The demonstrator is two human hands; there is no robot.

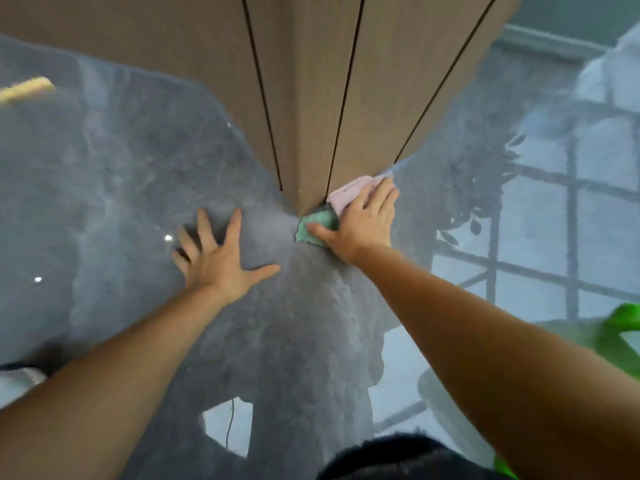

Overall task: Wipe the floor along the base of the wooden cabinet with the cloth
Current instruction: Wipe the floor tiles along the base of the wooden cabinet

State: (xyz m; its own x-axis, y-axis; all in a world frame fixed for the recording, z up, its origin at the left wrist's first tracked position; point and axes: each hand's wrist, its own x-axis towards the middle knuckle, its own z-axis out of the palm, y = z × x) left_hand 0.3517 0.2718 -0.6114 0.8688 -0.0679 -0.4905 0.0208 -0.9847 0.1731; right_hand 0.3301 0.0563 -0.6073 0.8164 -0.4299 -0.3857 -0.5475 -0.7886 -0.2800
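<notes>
Head camera, looking straight down: a person braces both bare arms over a glossy dark grey floor [114, 174] at the foot of a wooden cabinet [311, 98]. The cabinet's tan panels, split by thin dark vertical seams, fill the far centre of the view and narrow to a corner just beyond the hands.

The right hand [363, 223] lies flat, fingers extended and slightly spread, pressing down on a cloth [346, 195] right where the floor meets the cabinet's base. The cloth shows two colours: a pale pink part under the fingers and running along the base to the right, and a green part [317, 225] bunched under the thumb, beside the cabinet's corner. The hand is not curled around the cloth; it pins the cloth beneath palm and fingers.

The left hand [216, 252] is open and holds nothing, fingers splayed wide, palm down on the bare floor to the left of the cloth, a short way apart from it.

The polished floor mirrors window frames and foliage on the right side. A bright green object [623, 320], blurred, sits at the right edge, and a pale yellow blurred shape [26, 88] shows at the far left; neither can be made out. Dark hair [398, 459] intrudes at the near bottom edge.
</notes>
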